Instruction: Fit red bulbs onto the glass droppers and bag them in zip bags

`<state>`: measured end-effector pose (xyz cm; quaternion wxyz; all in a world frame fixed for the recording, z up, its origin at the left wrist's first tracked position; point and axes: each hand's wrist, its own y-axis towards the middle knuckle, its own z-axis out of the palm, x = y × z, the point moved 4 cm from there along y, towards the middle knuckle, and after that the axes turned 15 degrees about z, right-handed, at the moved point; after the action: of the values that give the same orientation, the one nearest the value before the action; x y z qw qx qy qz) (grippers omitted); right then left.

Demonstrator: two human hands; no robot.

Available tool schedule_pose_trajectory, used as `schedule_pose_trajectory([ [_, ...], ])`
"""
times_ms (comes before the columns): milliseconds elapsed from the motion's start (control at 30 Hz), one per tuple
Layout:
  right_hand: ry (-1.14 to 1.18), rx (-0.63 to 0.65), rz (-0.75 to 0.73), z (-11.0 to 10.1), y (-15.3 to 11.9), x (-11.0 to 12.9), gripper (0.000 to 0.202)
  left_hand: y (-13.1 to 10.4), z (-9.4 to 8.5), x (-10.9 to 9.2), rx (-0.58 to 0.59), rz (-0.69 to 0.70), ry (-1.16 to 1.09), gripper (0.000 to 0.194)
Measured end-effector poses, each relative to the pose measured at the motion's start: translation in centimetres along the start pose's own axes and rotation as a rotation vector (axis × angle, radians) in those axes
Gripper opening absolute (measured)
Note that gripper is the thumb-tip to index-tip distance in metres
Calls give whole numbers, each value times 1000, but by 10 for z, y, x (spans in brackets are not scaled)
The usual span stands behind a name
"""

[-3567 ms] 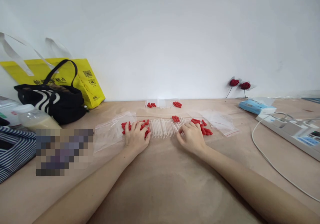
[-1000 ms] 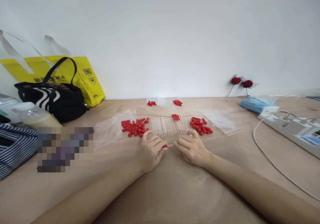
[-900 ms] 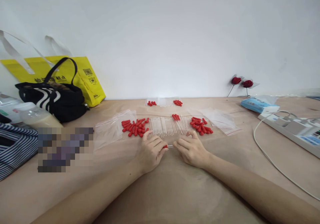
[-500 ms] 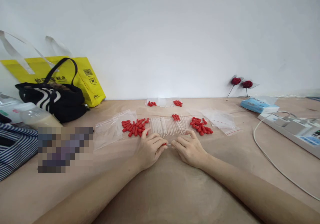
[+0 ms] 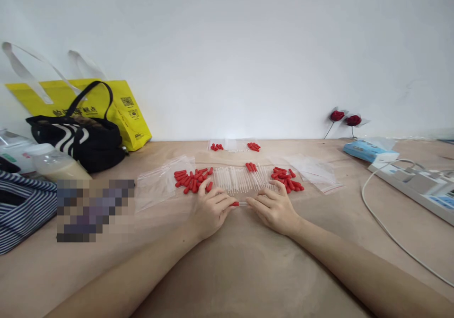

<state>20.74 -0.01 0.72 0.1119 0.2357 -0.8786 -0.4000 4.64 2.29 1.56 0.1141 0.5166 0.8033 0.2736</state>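
Tabletop: both hands' fingers (image 5: 227, 203) pinch dropper (image 5: 240, 204).

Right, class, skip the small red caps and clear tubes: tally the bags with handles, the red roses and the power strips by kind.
Bags with handles: 2, the yellow bag and the black striped bag
Red roses: 2
Power strips: 1
Total: 5

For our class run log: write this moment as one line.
left hand: pinches red cap | right hand: pinches clear tube | cap meets tube | table
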Motion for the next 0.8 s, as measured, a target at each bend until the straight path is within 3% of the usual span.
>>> schedule_pose_trajectory([
  [133, -36, 50, 26, 3, 2, 3, 16, 0, -1, 3, -2, -26, 30, 17],
  [200, -41, 81, 110, 5, 6, -4, 16, 0, -2, 9, -12, -68, 73, 27],
  [300, -57, 124, 409, 9, 16, -27, 16, -3, 0, 24, -5, -175, 158, 47],
  [400, -112, 195, 722, 17, 27, -53, 19, -7, 2, 40, -10, -289, 230, 41],
  [500, -143, 315, 906, 29, 36, -67, 22, -11, 0, 49, -25, -371, 269, 36],
  [633, -162, 447, 985, 43, 43, -68, 21, -14, -2, 52, -4, -411, 302, 29],
  [800, -184, 489, 994, 48, 45, -64, 23, -16, -1, 54, 5, -413, 350, 24],
])
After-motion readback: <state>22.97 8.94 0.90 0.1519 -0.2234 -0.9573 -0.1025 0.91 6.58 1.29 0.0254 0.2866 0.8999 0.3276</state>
